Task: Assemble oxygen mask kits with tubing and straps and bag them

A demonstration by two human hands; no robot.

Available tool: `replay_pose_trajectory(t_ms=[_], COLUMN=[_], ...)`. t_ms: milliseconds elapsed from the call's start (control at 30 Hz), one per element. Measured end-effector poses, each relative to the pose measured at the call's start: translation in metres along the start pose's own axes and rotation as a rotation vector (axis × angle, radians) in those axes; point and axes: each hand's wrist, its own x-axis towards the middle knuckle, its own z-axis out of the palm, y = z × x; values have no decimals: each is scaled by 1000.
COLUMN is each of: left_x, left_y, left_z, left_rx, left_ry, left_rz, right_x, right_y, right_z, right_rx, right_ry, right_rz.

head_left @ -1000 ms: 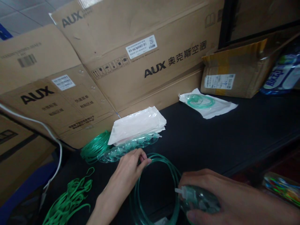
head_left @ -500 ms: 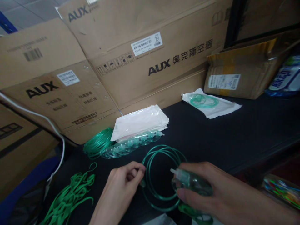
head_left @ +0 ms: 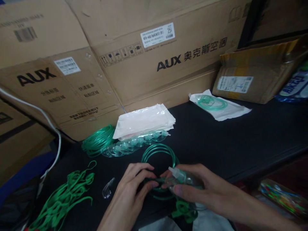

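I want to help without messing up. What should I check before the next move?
1. Left hand on the green coil: ok.
2. Right hand holding the clear mask: ok.
3. Tube fitted on the mask's tip: not ok, tip bare.
4. Coil's loose ends free: cannot tell, hands cover part.
5. Green straps apart from this coil: ok, they're off to the left.

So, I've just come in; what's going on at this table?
A person's left hand grips a coil of green tubing, while the right hand holds a clear mask beside it. Beyond them, a row of masks lies before stacked white packets; green straps lie to the left.
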Motion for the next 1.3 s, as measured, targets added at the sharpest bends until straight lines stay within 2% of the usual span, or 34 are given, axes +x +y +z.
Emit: replay_pose_trajectory(t_ms=[100, 200, 300, 433, 500, 633, 800, 967, 1100, 1200, 1300], left_x=[-1, -1, -1, -1, -2, -3, -3, -4, -4, -4, -5], left_y=[1, 1, 1, 3, 4, 7, 8, 0, -5, -5, -4], left_z=[3, 6, 9, 11, 10, 9, 12, 13, 9, 5, 3], left_rx=[-76, -119, -137, -156, -153, -118, -66, -64, -67, -83, -123], left_ry=[-40, -47, -30, -29, -36, -67, -65, -56, -88, -46, 30], left_rz=[-27, -111, -190, -177, -156, -103, -25, 50, 101, 73, 48], right_x=[5, 9, 12, 12, 10, 2, -3, 1, 4, 5, 6], right_y=[-3, -5, -5, -2, -1, -2, -9, -12, -7, -2, -2], right_z=[-3, -3, -3, -7, -11, -21, -30, -33, -32, -31, -26], right_rx=[51, 95, 192, 460, 510, 414, 203, 102, 99, 124, -16], right_ry=[19, 23, 75, 171, 149, 53, 154, 119, 95, 63, 62], right_rz=[39, 64, 163, 317, 321, 231, 191, 147, 185, 235, 215])
